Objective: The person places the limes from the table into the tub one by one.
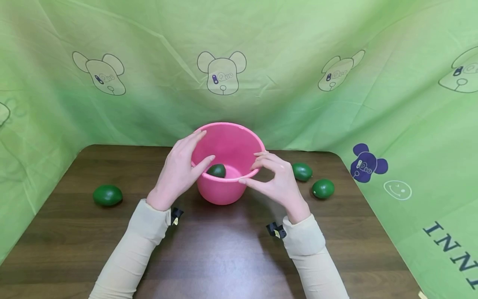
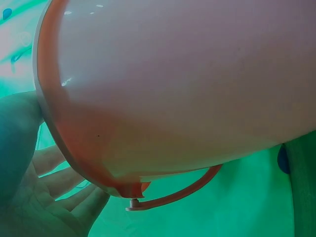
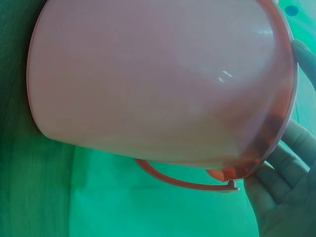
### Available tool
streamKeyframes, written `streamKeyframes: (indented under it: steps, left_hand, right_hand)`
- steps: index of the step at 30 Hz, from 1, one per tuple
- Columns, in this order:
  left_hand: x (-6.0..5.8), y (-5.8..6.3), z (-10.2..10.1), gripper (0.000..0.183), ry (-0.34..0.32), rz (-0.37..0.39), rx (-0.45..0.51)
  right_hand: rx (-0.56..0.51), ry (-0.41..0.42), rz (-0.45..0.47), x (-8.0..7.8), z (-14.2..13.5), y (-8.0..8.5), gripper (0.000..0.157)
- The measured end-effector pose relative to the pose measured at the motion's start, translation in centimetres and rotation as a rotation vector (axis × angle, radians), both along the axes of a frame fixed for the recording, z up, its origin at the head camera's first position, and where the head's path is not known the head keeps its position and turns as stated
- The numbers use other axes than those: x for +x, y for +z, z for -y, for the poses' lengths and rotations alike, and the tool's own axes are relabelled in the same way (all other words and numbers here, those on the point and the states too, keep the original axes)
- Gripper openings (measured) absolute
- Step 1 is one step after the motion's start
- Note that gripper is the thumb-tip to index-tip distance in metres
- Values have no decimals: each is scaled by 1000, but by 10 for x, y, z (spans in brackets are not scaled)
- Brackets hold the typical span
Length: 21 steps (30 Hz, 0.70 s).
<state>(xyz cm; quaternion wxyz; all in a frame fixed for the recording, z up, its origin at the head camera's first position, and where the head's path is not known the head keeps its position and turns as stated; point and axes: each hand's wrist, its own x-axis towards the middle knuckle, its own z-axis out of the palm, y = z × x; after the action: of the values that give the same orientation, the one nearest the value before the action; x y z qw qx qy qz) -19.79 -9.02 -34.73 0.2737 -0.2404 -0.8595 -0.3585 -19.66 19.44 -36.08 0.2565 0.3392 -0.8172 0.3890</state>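
Note:
A pink plastic bucket (image 1: 222, 192) stands upright on the table, its mouth towards me. One dark green, lime-like oval fruit (image 1: 216, 170) lies inside at the bottom. My left hand (image 1: 179, 166) is at the bucket's left rim, fingers fairly straight along it and thumb reaching over the mouth. At the right rim, my right hand (image 1: 274, 176) has its fingers bent over the edge and its thumb against the front. Both wrist views show the bucket wall close up, with fingers partly hidden behind the rim. The bucket's curved handle (image 2: 182, 193) hangs down on the far side.
One more green fruit (image 1: 107, 195) lies on the brown wooden table (image 1: 209, 257) to the left. Two others, a farther fruit (image 1: 302, 171) and a nearer fruit (image 1: 323, 189), lie right of the bucket. A green printed curtain (image 1: 157, 104) surrounds the table's back and sides.

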Motion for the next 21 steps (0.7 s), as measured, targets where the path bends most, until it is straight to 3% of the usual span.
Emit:
streamKeyframes:
  steps: [7,21]
  left_hand:
    - [0,-1,1,68,13,-22,5]
    - [3,0,15,71,77,19,16]
  right_hand:
    - [-4,5,10,0,0,0,29]
    - [-9,2,15,-1,0,1,29]
